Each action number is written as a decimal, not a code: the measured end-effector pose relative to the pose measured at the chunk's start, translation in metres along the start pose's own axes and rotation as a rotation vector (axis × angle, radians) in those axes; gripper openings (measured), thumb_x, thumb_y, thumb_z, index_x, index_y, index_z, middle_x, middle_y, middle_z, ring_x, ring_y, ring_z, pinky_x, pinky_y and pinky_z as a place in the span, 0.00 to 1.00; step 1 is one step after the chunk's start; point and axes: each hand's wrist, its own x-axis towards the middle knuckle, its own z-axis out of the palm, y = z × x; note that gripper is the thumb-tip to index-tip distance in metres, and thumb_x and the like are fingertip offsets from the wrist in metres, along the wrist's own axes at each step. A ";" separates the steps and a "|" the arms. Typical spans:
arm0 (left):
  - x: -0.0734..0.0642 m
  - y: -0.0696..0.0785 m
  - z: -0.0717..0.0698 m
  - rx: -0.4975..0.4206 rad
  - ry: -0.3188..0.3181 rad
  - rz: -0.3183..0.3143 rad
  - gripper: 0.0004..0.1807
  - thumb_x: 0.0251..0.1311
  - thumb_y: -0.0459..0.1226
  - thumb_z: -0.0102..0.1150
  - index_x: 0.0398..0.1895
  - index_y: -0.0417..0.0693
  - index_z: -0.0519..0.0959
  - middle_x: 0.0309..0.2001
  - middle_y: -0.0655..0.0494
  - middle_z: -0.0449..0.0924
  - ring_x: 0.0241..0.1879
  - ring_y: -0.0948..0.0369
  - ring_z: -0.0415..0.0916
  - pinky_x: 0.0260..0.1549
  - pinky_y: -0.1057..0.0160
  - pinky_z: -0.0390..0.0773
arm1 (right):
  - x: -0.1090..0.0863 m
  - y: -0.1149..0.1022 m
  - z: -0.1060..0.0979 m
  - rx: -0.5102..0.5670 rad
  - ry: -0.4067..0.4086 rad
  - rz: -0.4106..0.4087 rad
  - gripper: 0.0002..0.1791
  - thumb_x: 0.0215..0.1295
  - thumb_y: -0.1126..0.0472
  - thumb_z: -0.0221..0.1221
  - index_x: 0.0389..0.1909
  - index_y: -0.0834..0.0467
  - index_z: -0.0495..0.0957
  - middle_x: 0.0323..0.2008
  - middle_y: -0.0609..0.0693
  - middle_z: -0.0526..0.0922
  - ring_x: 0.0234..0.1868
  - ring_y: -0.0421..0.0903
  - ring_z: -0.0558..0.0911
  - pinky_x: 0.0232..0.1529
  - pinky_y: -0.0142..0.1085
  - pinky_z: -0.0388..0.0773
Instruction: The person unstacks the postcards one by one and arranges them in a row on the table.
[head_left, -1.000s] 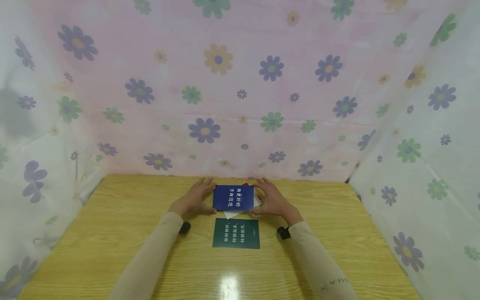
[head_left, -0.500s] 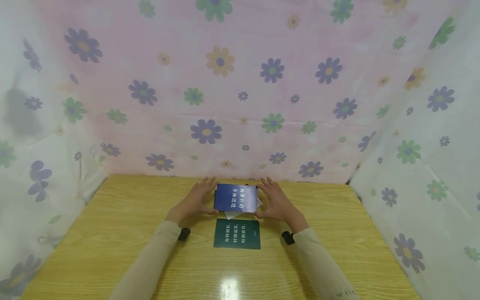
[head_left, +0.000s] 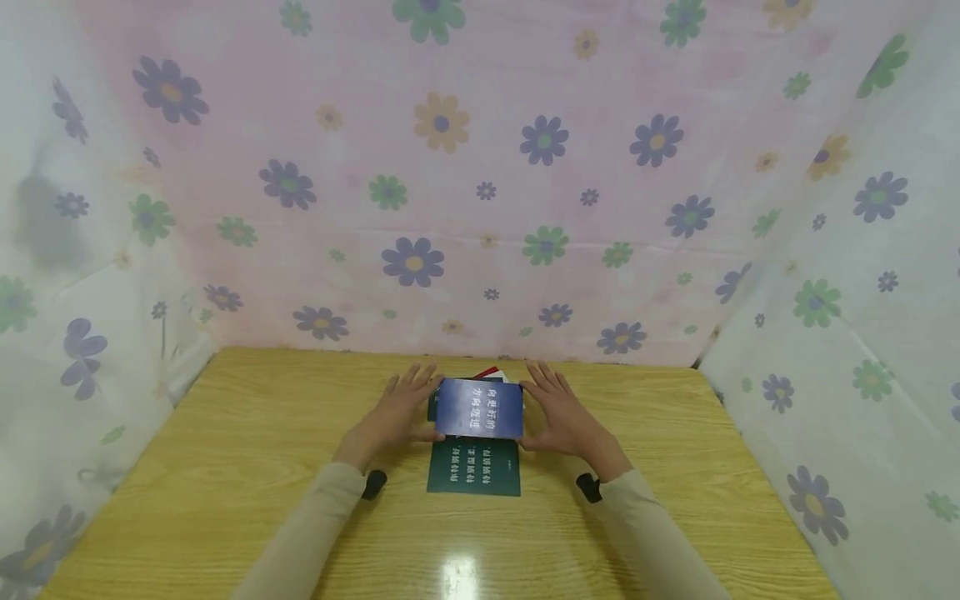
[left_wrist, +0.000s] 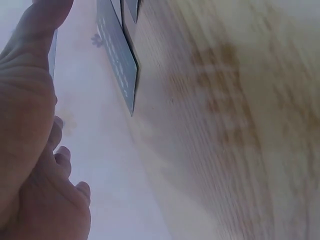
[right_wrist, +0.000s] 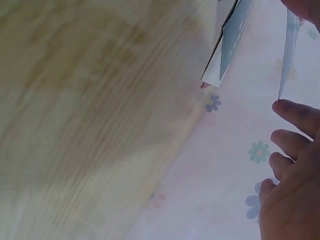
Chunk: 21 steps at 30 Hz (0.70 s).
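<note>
A blue card (head_left: 480, 408) with white characters is raised above the table, held level between both hands. My left hand (head_left: 388, 421) pinches its left end with thumb and forefinger. At the opposite end, my right hand (head_left: 564, 421) holds it the same way; the right wrist view shows the card's thin edge (right_wrist: 288, 55) between thumb and forefinger, clear of the pile. Under and behind it lies a loose pile with a dark green card (head_left: 432, 408), a white corner (head_left: 498, 377) and a red corner (head_left: 487, 372). Nearer me is a green card (head_left: 474, 475), its far edge hidden by the blue one.
The wood-grain table (head_left: 262, 467) ends at a flowered pink curtain (head_left: 480, 283) behind the cards. Pale flowered sheets (head_left: 847, 375) stand at both sides. Black devices (head_left: 589, 487) sit on both wrists. A bright reflection (head_left: 459, 575) lies on the table's front part.
Both hands have lifted the blue card off the pile and brought it toward me and slightly right. The dark green card and more of the pile's back corners now show.
</note>
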 end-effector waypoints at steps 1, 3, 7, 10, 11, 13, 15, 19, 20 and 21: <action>-0.001 0.001 0.000 0.006 -0.001 0.003 0.57 0.52 0.52 0.76 0.80 0.40 0.56 0.82 0.41 0.45 0.81 0.39 0.35 0.75 0.32 0.42 | -0.002 0.000 0.000 0.000 0.003 -0.004 0.55 0.50 0.40 0.74 0.74 0.63 0.64 0.81 0.61 0.49 0.82 0.61 0.45 0.80 0.59 0.43; -0.003 0.004 0.001 0.014 -0.003 0.009 0.57 0.52 0.53 0.76 0.80 0.41 0.57 0.82 0.41 0.45 0.80 0.39 0.36 0.75 0.31 0.42 | -0.005 0.000 0.000 0.011 0.006 -0.007 0.56 0.49 0.40 0.75 0.74 0.63 0.65 0.81 0.62 0.50 0.82 0.61 0.45 0.80 0.59 0.42; -0.005 0.009 0.004 0.034 -0.018 0.010 0.58 0.51 0.55 0.75 0.80 0.43 0.56 0.82 0.42 0.45 0.80 0.38 0.37 0.75 0.31 0.42 | -0.013 0.000 -0.001 0.023 0.012 -0.002 0.55 0.47 0.41 0.76 0.73 0.63 0.66 0.80 0.63 0.53 0.81 0.62 0.47 0.80 0.59 0.42; -0.008 0.013 0.005 0.042 -0.024 0.013 0.58 0.51 0.56 0.74 0.80 0.44 0.56 0.82 0.42 0.45 0.80 0.38 0.37 0.75 0.31 0.41 | -0.019 0.001 -0.002 0.029 0.023 -0.006 0.54 0.46 0.42 0.77 0.72 0.62 0.68 0.79 0.63 0.54 0.81 0.63 0.49 0.79 0.60 0.43; -0.008 0.015 0.006 0.043 -0.024 0.014 0.58 0.51 0.57 0.74 0.80 0.44 0.56 0.82 0.42 0.45 0.80 0.38 0.37 0.75 0.31 0.41 | -0.020 0.001 -0.001 0.029 0.026 -0.008 0.54 0.46 0.42 0.77 0.72 0.62 0.68 0.79 0.63 0.54 0.81 0.63 0.49 0.79 0.61 0.44; -0.010 0.018 0.006 0.040 -0.026 0.014 0.58 0.51 0.57 0.74 0.80 0.45 0.56 0.82 0.42 0.45 0.80 0.38 0.35 0.75 0.31 0.40 | -0.024 0.001 -0.002 0.039 0.030 -0.013 0.54 0.45 0.42 0.77 0.72 0.62 0.68 0.79 0.63 0.54 0.80 0.64 0.50 0.79 0.61 0.44; -0.011 0.020 0.008 0.041 -0.018 0.020 0.57 0.51 0.57 0.74 0.80 0.45 0.57 0.81 0.41 0.46 0.80 0.37 0.36 0.74 0.30 0.40 | -0.028 0.001 -0.002 0.052 0.035 -0.016 0.54 0.45 0.42 0.78 0.72 0.63 0.69 0.79 0.63 0.54 0.80 0.65 0.50 0.78 0.62 0.44; -0.013 0.024 0.013 0.043 -0.022 0.025 0.58 0.51 0.58 0.74 0.80 0.46 0.57 0.81 0.42 0.46 0.80 0.37 0.36 0.74 0.29 0.41 | -0.036 0.001 -0.002 0.084 0.029 -0.009 0.53 0.45 0.43 0.78 0.71 0.63 0.70 0.79 0.64 0.55 0.80 0.66 0.49 0.78 0.63 0.43; -0.014 0.025 0.014 0.044 -0.027 0.027 0.58 0.51 0.58 0.73 0.80 0.46 0.57 0.82 0.42 0.46 0.80 0.37 0.36 0.74 0.29 0.42 | -0.038 0.002 -0.002 0.085 0.030 -0.006 0.53 0.45 0.44 0.78 0.71 0.62 0.70 0.78 0.65 0.55 0.80 0.66 0.49 0.78 0.64 0.43; -0.014 0.026 0.016 0.048 -0.033 0.028 0.58 0.51 0.59 0.73 0.81 0.46 0.56 0.82 0.43 0.45 0.80 0.37 0.36 0.74 0.29 0.42 | -0.040 0.002 -0.001 0.089 0.027 0.000 0.53 0.45 0.44 0.78 0.71 0.62 0.70 0.79 0.64 0.55 0.80 0.67 0.49 0.78 0.64 0.43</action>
